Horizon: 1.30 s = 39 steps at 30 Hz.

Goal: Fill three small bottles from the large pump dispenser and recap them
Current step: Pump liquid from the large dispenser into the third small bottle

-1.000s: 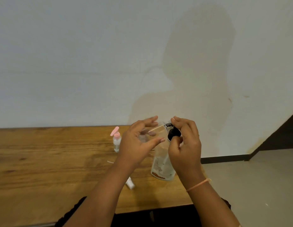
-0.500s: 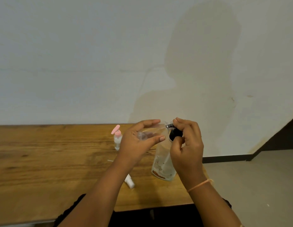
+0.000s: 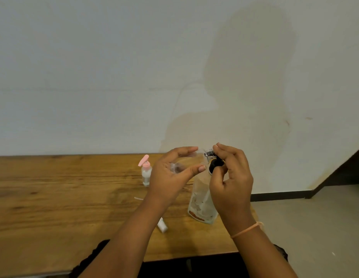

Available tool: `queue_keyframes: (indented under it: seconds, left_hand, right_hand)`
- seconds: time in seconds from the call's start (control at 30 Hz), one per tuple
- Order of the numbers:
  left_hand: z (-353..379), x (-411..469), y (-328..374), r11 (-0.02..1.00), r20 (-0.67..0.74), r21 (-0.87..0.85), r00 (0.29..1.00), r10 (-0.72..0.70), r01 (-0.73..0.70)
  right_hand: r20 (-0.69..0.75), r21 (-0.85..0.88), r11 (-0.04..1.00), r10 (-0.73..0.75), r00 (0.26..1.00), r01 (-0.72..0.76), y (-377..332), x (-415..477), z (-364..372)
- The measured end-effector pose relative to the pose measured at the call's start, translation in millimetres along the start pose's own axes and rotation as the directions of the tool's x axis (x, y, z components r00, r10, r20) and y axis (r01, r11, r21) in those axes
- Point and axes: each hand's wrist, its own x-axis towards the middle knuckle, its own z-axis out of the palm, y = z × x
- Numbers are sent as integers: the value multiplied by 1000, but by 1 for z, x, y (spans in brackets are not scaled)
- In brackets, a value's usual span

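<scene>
Filling seems midway: the left hand (image 3: 172,175) holds a small clear bottle (image 3: 177,167) at the spout of the big dispenser (image 3: 200,199) on the table (image 3: 54,197), the right hand (image 3: 233,179) grips its pump (image 3: 214,163), and one pink-topped bottle (image 3: 146,173) stands capped (third unseen).

I have open room over the table's (image 3: 54,197) left half. Toward the right end, the pink-pump bottle (image 3: 146,174), the dispenser (image 3: 200,199) and a lying white bottle (image 3: 162,226) block the way.
</scene>
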Motion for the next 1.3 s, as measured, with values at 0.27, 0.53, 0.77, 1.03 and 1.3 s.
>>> queue_keyframes:
  seconds: [0.27, 0.53, 0.77, 1.03, 1.3]
  left_hand:
    - [4, -4, 0, 999, -20, 27, 999, 32, -32]
    - [1, -1, 5, 998, 19, 17, 998, 59, -59]
    - [1, -4, -1, 992, 9, 111, 998, 59, -59]
    - [-1, -2, 2, 987, 25, 104, 993, 119, -121]
    - [-2, -3, -3, 985, 37, 149, 996, 86, -90]
  right_hand:
    - [8, 68, 996, 61, 998, -62, -4, 3, -2]
    - [-15, 43, 999, 25, 1000, -25, -8, 3, -2]
    - [4, 58, 998, 30, 1000, -30, 6, -7, 3]
    - [-42, 122, 992, 50, 998, -45, -4, 3, 0]
    - [-17, 93, 995, 25, 1000, -24, 8, -6, 6]
